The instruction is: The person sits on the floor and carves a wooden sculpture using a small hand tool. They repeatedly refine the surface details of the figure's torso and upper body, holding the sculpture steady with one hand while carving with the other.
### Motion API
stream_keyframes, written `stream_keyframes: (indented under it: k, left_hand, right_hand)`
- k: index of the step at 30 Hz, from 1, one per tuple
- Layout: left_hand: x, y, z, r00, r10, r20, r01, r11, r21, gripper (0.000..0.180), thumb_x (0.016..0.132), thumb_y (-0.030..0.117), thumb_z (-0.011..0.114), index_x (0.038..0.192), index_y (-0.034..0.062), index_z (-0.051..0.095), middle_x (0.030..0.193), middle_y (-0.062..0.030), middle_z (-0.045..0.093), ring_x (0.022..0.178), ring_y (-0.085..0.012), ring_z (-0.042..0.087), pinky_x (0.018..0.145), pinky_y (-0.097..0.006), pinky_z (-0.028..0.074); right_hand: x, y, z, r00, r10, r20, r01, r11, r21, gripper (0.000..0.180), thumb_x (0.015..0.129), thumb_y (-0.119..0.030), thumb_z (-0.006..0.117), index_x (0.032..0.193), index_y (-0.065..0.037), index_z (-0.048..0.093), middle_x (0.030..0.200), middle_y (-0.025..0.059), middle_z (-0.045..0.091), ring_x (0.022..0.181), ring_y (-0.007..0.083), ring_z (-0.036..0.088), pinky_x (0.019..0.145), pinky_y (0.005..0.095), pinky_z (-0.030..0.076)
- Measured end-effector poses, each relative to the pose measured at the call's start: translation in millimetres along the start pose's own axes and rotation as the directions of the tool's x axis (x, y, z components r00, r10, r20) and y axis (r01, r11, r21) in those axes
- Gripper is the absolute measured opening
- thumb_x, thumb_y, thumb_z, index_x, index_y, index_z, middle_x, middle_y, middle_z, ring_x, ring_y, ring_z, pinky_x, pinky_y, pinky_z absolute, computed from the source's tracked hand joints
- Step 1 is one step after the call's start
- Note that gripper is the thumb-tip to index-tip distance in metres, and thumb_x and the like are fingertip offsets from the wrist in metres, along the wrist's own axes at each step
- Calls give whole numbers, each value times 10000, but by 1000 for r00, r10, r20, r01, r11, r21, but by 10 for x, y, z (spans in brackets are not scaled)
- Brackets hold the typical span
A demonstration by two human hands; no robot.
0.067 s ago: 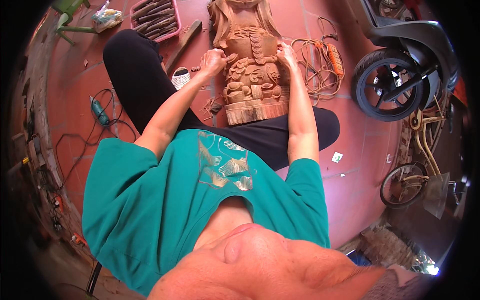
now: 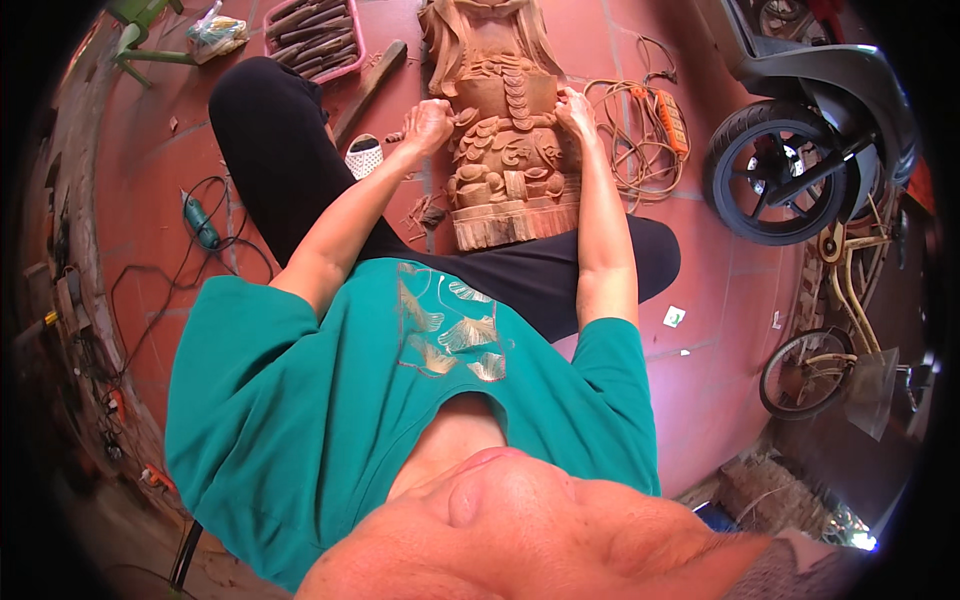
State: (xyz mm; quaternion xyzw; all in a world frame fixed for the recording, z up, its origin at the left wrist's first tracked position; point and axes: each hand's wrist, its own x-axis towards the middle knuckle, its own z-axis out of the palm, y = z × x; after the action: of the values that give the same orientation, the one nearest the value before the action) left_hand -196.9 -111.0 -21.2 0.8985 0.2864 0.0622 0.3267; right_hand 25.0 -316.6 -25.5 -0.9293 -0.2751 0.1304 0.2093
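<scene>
A brown wood carving (image 2: 500,150) with layered relief and a rough, pale base lies on the floor before my crossed legs. My left hand (image 2: 428,125) is closed at the carving's left edge. A small brown stub (image 2: 393,137) shows beside that fist; whether it belongs to something I grip cannot be made out. At the opposite edge, my right hand (image 2: 575,112) has its fingers curled against the side of the carving, with the fingertips partly hidden.
A pink basket (image 2: 357,20) of dark-handled tools and a wooden bar (image 2: 368,92) lie ahead, left of the carving. Rightward are an orange power strip (image 2: 670,122) with coiled cord and a motorbike wheel (image 2: 775,172). A teal corded tool (image 2: 200,220) rests far left.
</scene>
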Motion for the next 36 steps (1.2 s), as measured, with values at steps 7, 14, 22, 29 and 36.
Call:
stream_keyframes:
  k: [7,14,22,29,36]
  left_hand:
    - [-2,-18,-28,999,42,30,-39,996,-79,147,800,213,650,819,84,718,842,-196,674,837,-370,664,740,-461,520]
    - [65,-120,115,1000,24,0,-24,998,-54,140,781,203,646,835,102,727,868,-186,679,847,-373,662,749,-464,524]
    - [41,-146,37,983,-50,174,76,987,-142,134,743,216,697,831,130,749,892,-171,692,854,-352,671,779,-446,525]
    - [250,-226,-55,987,28,-159,-49,991,-128,146,830,138,588,893,99,714,900,-160,689,892,-354,654,806,-448,510]
    - [378,-19,-289,980,113,-162,-117,993,-15,134,829,97,571,869,48,688,911,-188,668,878,-356,648,777,-453,511]
  right_hand:
    - [54,28,92,993,-58,-99,47,992,-114,323,829,-173,558,1128,-74,629,1066,219,646,1033,364,604,893,434,479]
    - [89,-13,37,1000,-23,-18,23,999,-49,355,818,-166,522,1145,-73,624,1081,240,633,1062,381,588,925,456,471]
    - [26,-47,1,1000,-18,-26,17,998,-62,351,820,-171,529,1147,-86,625,1090,249,622,1049,398,590,919,458,476]
    - [76,-48,24,997,-75,-10,75,995,-60,359,816,-164,512,1150,-89,619,1094,255,617,1030,407,595,906,465,484]
    - [89,84,154,995,-59,-78,56,997,-45,363,815,-151,469,1136,-84,626,1077,271,616,1010,419,600,896,480,484]
